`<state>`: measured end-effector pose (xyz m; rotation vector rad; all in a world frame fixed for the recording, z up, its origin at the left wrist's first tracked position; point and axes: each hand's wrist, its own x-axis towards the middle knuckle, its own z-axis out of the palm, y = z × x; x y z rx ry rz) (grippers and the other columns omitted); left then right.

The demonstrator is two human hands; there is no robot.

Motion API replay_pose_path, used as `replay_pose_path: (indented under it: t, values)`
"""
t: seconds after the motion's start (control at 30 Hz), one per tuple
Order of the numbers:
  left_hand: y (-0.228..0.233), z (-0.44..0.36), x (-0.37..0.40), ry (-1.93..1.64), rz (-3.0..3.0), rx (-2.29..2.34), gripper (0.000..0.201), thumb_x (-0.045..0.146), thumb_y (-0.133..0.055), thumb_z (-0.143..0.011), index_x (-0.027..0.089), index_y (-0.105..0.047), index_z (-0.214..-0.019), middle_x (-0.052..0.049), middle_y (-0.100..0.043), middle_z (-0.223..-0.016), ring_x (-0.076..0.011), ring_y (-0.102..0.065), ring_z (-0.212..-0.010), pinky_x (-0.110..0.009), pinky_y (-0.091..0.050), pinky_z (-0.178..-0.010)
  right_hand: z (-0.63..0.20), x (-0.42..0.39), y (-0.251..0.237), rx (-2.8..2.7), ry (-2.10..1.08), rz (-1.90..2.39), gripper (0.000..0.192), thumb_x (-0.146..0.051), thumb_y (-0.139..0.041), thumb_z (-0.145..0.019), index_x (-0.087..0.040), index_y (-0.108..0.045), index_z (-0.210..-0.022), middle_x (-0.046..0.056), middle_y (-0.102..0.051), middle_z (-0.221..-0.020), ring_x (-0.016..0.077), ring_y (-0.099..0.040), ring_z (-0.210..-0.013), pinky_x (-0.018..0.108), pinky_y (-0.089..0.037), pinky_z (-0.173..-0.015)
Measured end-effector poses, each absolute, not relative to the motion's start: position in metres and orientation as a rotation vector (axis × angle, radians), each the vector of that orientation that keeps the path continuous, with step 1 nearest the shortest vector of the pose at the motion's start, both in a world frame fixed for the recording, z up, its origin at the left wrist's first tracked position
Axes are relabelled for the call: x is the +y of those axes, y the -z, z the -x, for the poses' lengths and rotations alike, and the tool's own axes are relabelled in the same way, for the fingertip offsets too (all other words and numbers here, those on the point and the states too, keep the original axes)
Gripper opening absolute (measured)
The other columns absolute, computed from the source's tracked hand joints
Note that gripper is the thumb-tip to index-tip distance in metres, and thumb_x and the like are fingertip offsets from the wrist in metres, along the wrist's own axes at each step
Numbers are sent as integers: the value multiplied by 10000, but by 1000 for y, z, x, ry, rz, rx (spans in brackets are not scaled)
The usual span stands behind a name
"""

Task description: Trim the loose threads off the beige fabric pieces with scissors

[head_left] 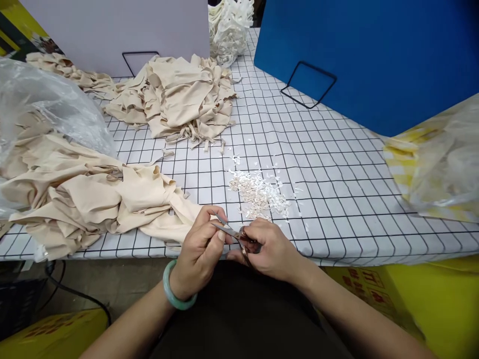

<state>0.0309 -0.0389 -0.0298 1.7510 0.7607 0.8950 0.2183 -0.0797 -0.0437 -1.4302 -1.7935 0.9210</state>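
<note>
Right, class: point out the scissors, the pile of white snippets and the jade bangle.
scissors [234, 233], head view, on the blades.
pile of white snippets [258, 192], head view, middle of the heap.
jade bangle [170, 291], head view, outer rim at the left wrist.

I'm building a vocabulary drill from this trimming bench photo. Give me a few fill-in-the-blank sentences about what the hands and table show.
1. The right hand holds small ____ with its fingers.
2. The left hand pinches beige fabric, and a green ____ sits on its wrist.
3. A pile of small white clippings lies on the ____-patterned table cover.
4. Behind the cover stands a ____ board on the right.

Missing words: scissors; bangle; grid; blue
</note>
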Motion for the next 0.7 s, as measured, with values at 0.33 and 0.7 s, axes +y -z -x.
replay_pose_path:
  t: [0.33,0.7]
  values:
    - [30,-61,-23,-720,-1780,719,311,252,-420,-1023,169,-603,-785,-85,-502,-995,-211,-515,-1010,-321,-468,-882,-244,-95,58,-1443,-1009,1650,562,-610,-741,-769,-210,-429,-528,-42,-410,-500,105,-349,-496,257,-295,-494]
    - [19,-53,-46,-734,-2198,557,178,102,-498,-930,157,-629,-1039,-195,-566,-1395,-282,-511,-1323,-476,-426,-1114,-227,-89,60,-671,-1560,1193,423,-481,-819,-742,-246,-562,-982,36,-628,-896,205,-643,-812,315,-550,-697]
